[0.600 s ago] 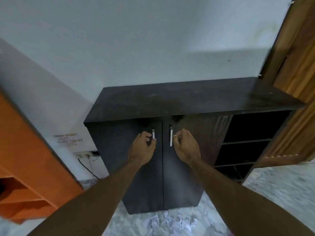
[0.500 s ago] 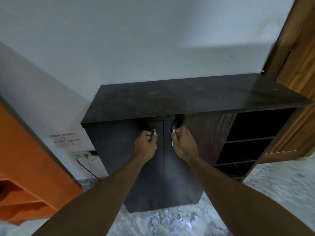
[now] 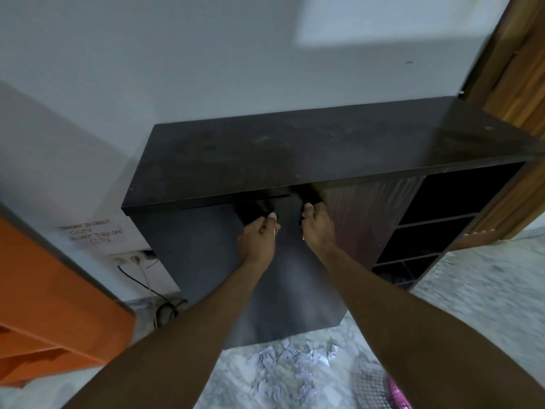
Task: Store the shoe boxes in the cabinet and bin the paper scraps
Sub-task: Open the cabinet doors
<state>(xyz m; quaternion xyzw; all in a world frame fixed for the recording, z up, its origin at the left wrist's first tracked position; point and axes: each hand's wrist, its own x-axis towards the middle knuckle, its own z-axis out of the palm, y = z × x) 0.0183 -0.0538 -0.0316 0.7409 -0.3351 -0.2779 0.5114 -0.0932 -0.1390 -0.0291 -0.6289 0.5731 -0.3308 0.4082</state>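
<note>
A dark cabinet (image 3: 295,149) stands against the white wall, with two doors in front of me. My left hand (image 3: 257,238) is shut on the left door handle, my right hand (image 3: 317,228) on the right door handle. Both doors look pulled slightly outward at the top, with a dark gap under the cabinet's top board. White paper scraps (image 3: 295,361) lie scattered on the marble floor at the foot of the doors. No shoe boxes are in view.
Open dark shelves (image 3: 442,219) fill the cabinet's right side. An orange shelf unit (image 3: 50,290) stands at left, with a wall socket and cables (image 3: 141,261) behind it. A wooden door (image 3: 528,69) is at right. A pink mesh bin (image 3: 389,392) shows at the bottom edge.
Both hands closed around the door handles and have pulled them toward me; the doors have begun to swing out. The view has moved closer to the cabinet.
</note>
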